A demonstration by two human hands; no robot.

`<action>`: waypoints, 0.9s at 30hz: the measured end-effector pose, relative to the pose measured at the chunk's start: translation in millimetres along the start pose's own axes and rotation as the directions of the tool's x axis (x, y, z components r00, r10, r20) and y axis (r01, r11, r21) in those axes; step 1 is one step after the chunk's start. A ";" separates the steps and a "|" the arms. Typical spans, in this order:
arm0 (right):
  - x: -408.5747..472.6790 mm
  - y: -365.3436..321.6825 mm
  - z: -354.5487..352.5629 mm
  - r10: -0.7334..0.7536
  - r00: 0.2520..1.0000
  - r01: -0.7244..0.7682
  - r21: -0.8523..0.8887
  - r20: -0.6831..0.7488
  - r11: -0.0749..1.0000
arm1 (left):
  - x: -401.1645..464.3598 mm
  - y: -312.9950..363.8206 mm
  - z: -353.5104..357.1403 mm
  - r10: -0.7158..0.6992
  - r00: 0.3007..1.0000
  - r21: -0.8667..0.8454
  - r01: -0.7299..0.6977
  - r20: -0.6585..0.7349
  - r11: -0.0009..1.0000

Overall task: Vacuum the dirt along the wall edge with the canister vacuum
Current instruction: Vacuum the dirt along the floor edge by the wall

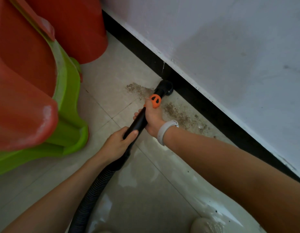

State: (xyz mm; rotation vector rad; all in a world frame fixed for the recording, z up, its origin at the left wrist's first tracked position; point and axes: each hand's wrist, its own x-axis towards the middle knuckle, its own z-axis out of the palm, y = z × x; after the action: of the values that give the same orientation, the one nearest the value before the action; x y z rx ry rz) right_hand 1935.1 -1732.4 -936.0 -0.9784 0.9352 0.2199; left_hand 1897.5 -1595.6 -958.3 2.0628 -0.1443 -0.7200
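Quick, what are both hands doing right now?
Left hand: fingers curled round the black tube, holding it.
Right hand: gripping the same tube, nearer the nozzle.

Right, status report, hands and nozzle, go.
Both hands on the wand: left hand low, right hand high. Nozzle at baseboard. Dirt remains. Nothing in the way.

Both arms outstretched; left hand [118,142] grip curled, right hand [152,117] ahead, curled.

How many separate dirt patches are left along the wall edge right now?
2. One patch lies left of the nozzle; a longer patch runs along the baseboard beside the right hand. More may hide under the arm.
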 end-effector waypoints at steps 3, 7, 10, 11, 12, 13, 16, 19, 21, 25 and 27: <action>-5.7 4.0 -8.9 0.010 1.000 -0.009 0.019 -0.023 1.000 | -4.5 -1.2 3.7 0.010 1.000 0.022 -0.011 0.028 1.000; -13.4 10.2 -20.6 0.025 0.998 -0.022 0.037 -0.059 0.999 | -10.1 -4.7 6.9 0.026 0.995 0.019 -0.028 0.093 0.999; -18.3 12.4 -28.8 0.036 0.997 -0.032 0.059 -0.071 0.998 | -13.7 -5.9 9.0 0.041 0.992 0.001 -0.041 0.119 0.999; -19.3 13.1 -31.0 0.039 0.996 -0.034 0.068 -0.076 0.997 | -14.6 -5.6 9.8 0.042 0.990 -0.004 -0.042 0.133 0.999; -19.9 14.3 -33.2 0.039 0.995 -0.033 0.071 -0.086 0.997 | -15.9 -5.3 10.9 0.041 0.988 -0.010 -0.040 0.146 0.999; -20.4 15.3 -35.0 0.037 0.994 -0.030 0.071 -0.102 0.997 | -17.1 -4.6 12.2 0.039 0.987 -0.016 -0.037 0.157 0.999; -21.8 16.5 -36.1 0.027 0.990 -0.018 0.064 -0.139 0.998 | -19.9 -1.2 14.6 0.036 0.987 0.006 -0.038 0.159 0.999; -20.3 13.3 -29.7 0.024 0.988 -0.015 0.061 -0.153 0.998 | -20.8 3.1 10.3 0.036 0.989 0.043 -0.043 0.142 0.998; -19.5 9.2 -20.7 0.008 0.990 -0.003 0.038 -0.143 0.999 | -20.3 6.2 4.2 0.031 0.993 0.036 -0.036 0.114 0.999; -15.8 1.5 8.5 -0.063 0.995 0.062 -0.010 -0.079 0.998 | -19.2 7.4 -10.9 0.039 0.999 0.030 -0.038 -0.021 0.999; -14.2 0.8 27.0 -0.069 0.998 0.069 -0.022 0.000 0.997 | -21.3 3.8 -21.6 0.035 0.992 0.033 -0.032 -0.121 0.999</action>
State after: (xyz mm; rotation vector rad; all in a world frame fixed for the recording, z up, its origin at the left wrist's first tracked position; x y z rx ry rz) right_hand 1941.7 -1707.4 -919.7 -1.0292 0.9000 0.1716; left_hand 1892.4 -1574.1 -937.2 2.1225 -0.1217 -0.5734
